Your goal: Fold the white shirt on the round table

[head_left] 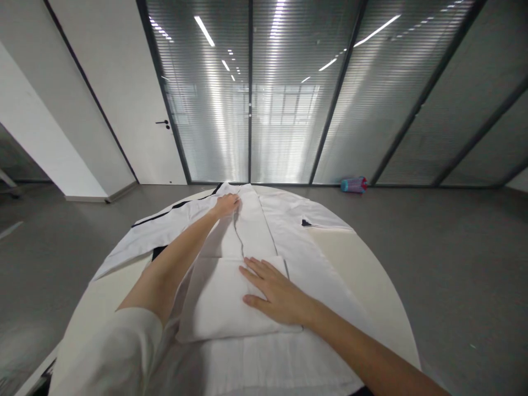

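A white garment (pixel 289 231) with black trim lies spread over a round white table (pixel 363 269). Its near part is folded into a flat rectangle (pixel 214 302). My right hand (pixel 274 291) lies flat on that folded part, fingers stretched out and open. My left hand (pixel 226 205) reaches to the far end of the garment, near the collar, with its fingers curled on the cloth's edge. A sleeve (pixel 152 231) with a black stripe extends to the left.
The grey floor surrounds the table. A blue and pink bottle (pixel 353 185) lies on the floor by the glass wall with blinds. A white door (pixel 136 110) with a black handle stands at the back left.
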`<state>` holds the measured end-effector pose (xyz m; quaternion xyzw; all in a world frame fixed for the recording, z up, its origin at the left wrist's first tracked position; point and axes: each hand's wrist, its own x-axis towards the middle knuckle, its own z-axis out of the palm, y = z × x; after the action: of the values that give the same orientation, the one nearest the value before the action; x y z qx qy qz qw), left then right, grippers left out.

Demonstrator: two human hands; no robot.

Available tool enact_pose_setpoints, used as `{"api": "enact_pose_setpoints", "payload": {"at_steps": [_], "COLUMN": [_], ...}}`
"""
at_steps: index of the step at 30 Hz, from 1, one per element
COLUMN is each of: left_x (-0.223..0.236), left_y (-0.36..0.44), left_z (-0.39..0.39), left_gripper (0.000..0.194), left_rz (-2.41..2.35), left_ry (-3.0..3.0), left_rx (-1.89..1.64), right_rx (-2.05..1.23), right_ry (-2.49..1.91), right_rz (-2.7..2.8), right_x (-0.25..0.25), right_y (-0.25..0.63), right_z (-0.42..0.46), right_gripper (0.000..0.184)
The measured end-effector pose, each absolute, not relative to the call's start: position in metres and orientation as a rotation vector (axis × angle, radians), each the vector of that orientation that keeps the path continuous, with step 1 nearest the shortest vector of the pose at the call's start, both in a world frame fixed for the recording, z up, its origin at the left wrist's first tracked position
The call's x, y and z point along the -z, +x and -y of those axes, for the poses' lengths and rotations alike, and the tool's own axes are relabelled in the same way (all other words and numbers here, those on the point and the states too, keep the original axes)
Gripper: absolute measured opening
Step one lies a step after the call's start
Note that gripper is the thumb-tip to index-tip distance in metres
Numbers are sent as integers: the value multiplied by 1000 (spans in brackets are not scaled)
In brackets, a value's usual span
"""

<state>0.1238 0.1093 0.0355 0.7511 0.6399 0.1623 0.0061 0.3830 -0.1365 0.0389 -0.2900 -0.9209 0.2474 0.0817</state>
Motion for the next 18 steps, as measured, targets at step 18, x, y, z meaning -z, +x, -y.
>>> {"api": "enact_pose_setpoints", "payload": {"at_steps": [18], "left_x": [-53], "left_y": [141], "left_z": [-92], "left_gripper": [46], "left_rz": [-2128], "left_ry": [2775], "left_rx": [-438], "right_rx": [-752], "right_ry": [-874], "right_rz": [2725], "right_x": [-40], "right_y": [383], "right_z": [137], "right_gripper": [73]}}
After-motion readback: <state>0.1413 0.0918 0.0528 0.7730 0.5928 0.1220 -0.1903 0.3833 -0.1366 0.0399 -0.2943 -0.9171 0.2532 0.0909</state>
